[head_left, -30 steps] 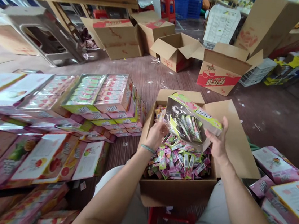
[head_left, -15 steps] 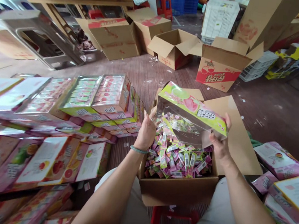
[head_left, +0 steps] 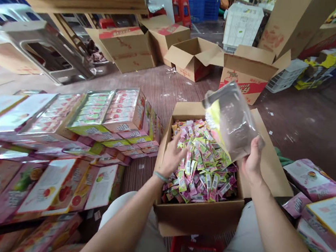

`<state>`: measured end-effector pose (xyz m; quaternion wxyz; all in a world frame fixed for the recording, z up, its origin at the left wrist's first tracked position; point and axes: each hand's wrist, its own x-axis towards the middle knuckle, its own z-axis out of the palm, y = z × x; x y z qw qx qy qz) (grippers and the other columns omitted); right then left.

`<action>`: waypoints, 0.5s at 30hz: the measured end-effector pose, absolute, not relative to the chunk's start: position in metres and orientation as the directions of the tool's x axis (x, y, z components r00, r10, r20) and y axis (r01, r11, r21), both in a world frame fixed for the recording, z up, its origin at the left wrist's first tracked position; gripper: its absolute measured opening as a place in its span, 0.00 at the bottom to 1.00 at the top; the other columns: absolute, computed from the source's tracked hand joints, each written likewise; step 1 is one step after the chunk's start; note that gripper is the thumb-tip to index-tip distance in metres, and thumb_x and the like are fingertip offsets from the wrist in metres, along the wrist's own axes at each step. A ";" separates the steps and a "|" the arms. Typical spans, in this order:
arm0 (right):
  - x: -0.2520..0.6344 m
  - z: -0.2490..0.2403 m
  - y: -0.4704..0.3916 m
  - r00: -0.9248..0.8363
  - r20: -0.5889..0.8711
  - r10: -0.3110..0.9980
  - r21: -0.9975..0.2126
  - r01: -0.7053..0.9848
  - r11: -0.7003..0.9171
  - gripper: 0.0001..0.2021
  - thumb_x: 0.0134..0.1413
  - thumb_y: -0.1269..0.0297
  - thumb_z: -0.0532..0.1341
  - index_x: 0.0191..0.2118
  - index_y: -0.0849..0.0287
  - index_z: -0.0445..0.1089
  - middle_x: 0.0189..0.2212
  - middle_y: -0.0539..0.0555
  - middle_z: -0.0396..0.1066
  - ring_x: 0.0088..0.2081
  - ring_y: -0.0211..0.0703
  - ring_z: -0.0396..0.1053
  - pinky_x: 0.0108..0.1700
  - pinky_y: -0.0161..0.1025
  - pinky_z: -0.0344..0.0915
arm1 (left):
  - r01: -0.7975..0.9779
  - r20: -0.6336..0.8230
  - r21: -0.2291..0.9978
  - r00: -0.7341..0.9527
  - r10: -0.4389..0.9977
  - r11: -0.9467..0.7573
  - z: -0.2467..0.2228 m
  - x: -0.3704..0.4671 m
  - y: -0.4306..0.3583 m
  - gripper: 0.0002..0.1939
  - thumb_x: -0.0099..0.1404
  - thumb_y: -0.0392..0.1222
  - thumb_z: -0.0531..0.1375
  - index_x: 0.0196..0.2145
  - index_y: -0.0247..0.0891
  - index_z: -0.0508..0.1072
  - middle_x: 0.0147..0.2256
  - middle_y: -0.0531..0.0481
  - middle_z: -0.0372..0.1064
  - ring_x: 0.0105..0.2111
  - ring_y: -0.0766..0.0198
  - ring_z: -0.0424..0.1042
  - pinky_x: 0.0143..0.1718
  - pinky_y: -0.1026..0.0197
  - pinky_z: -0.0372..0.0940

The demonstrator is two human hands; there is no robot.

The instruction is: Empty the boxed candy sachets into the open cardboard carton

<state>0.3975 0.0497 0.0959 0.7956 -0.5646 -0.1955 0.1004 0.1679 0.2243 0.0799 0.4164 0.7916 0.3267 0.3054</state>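
My right hand [head_left: 252,161] grips the lower right end of a clear plastic packaging box [head_left: 237,117] with a green and yellow printed side. The box is tilted above an open carton [head_left: 196,217] between my knees. Small wrapped sachets [head_left: 201,167] in pink, green and purple fill that carton. Over their left part is my left hand [head_left: 174,154], fingers spread and holding nothing. A thin green band circles my left wrist.
Stacked fruit-printed boxes [head_left: 123,110] stand at the left, with more lying nearer me. Similar boxes [head_left: 328,215] lie at the right. Open cartons [head_left: 191,59], a grey stool [head_left: 51,52] and a white crate [head_left: 242,24] stand farther back.
My left hand has let go of the packaging box and moved down over the sachets. My right hand has turned the box so its clear side shows and its left end is raised.
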 end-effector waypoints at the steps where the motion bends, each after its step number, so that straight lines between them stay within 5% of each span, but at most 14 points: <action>1: 0.402 0.099 0.047 0.917 0.159 0.367 -0.933 0.019 0.358 0.46 0.57 0.24 0.59 0.70 0.53 0.61 0.64 0.65 0.68 0.61 0.61 0.71 0.53 0.56 0.76 | 0.389 0.179 0.737 0.676 0.715 -0.552 0.070 0.171 0.212 0.51 0.64 0.72 0.65 0.77 0.49 0.58 0.75 0.34 0.56 0.74 0.31 0.53 0.71 0.27 0.54; 4: 0.410 0.105 0.036 0.950 0.055 0.308 -0.925 -0.067 0.375 0.46 0.56 0.25 0.61 0.70 0.52 0.60 0.65 0.65 0.68 0.58 0.63 0.74 0.43 0.52 0.77 | 0.549 -0.022 0.328 0.818 0.575 -0.769 0.036 0.188 0.177 0.57 0.56 0.68 0.73 0.77 0.53 0.60 0.80 0.34 0.39 0.77 0.19 0.38 0.70 0.19 0.46; 7: 0.415 0.105 0.024 0.957 0.088 0.277 -0.932 -0.018 0.361 0.42 0.62 0.28 0.59 0.70 0.51 0.62 0.65 0.65 0.69 0.60 0.63 0.73 0.45 0.52 0.77 | 0.579 -0.096 0.106 0.815 0.571 -0.809 0.012 0.214 0.171 0.51 0.64 0.60 0.70 0.78 0.58 0.54 0.80 0.35 0.37 0.76 0.16 0.38 0.68 0.16 0.47; 11: 0.423 0.100 0.009 0.972 0.149 0.182 -0.945 0.086 0.314 0.37 0.68 0.31 0.57 0.71 0.49 0.64 0.67 0.61 0.66 0.69 0.61 0.64 0.58 0.57 0.74 | 0.623 -0.092 0.016 0.780 0.619 -0.782 0.005 0.257 0.209 0.45 0.70 0.50 0.65 0.78 0.60 0.51 0.80 0.36 0.41 0.76 0.17 0.38 0.66 0.13 0.47; 15: 0.431 0.099 0.002 0.984 0.117 0.136 -0.932 0.062 0.356 0.35 0.66 0.32 0.60 0.68 0.48 0.67 0.69 0.58 0.65 0.74 0.60 0.57 0.70 0.63 0.65 | 0.644 -0.068 0.068 0.765 0.640 -0.762 0.013 0.312 0.249 0.40 0.73 0.55 0.60 0.78 0.59 0.54 0.80 0.38 0.40 0.77 0.19 0.37 0.68 0.13 0.42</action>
